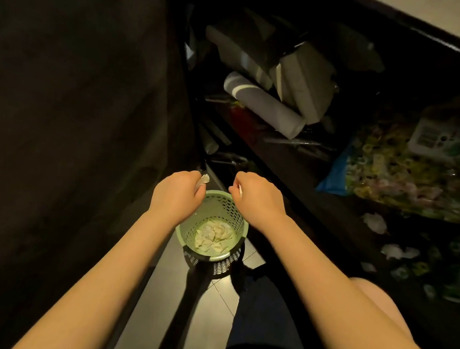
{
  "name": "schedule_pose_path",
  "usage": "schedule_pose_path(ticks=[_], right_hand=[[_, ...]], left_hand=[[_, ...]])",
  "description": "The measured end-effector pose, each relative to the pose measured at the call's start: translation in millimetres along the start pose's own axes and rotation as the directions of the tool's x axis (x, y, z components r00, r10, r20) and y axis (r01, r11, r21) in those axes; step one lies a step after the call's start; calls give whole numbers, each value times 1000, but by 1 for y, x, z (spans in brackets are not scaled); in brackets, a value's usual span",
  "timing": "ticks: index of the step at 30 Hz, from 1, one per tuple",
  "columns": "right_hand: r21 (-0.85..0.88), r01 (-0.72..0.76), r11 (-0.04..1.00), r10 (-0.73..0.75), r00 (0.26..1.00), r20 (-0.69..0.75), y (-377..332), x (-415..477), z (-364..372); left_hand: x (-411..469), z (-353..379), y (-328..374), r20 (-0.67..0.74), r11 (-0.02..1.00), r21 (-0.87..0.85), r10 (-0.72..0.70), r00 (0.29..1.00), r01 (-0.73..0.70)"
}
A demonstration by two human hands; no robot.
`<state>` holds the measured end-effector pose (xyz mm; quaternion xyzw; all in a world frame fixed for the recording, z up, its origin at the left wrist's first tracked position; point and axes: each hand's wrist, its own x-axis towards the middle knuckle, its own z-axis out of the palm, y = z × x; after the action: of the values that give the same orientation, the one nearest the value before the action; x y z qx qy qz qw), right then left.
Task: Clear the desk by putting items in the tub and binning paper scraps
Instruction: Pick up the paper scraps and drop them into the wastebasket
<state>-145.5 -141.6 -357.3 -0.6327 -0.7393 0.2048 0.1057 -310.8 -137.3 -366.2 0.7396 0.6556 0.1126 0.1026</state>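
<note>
A small green perforated bin [238, 227] stands on the tiled floor, with several white paper scraps [213, 237] lying in its bottom. Both hands hover over its far rim. My left hand [175, 193] is closed on a white paper scrap [203, 179] that pokes out past the fingers. My right hand [258, 196] is closed too, with a thin sliver of white paper [240, 190] showing between finger and thumb. More crumpled white scraps [375, 222] lie on the dark desk at the right. No tub is in view.
A dark desk edge [296, 165] runs diagonally on the right. On it lie a plastic bag of coloured rings [402, 178], a white box [441, 139], a rolled grey sheet [263, 103] and stacked grey items [301, 76]. A dark panel [59, 95] fills the left. My knee [375, 299] shows at the lower right.
</note>
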Motion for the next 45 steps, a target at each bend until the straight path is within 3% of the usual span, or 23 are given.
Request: schedule_pose_path(ticks=[8,21,28,35,45], right_hand=[[4,-72,997,71,988,136,24,39,54],[97,-207,974,195,973,125,55,59,83],[122,-251,960,232,960,155,59,60,83],[123,-273,954,236,938,255,58,57,85],[26,-147,989,126,915,383,33,88,113]], left_hand=[[29,59,-27,112,999,23,-32,993,30],[45,132,-35,337,995,86,-71,939,44],[52,142,-45,483,993,82,-118,868,90],[36,131,-62,510,992,85,-128,850,99],[33,89,-74,352,995,75,-94,931,72]])
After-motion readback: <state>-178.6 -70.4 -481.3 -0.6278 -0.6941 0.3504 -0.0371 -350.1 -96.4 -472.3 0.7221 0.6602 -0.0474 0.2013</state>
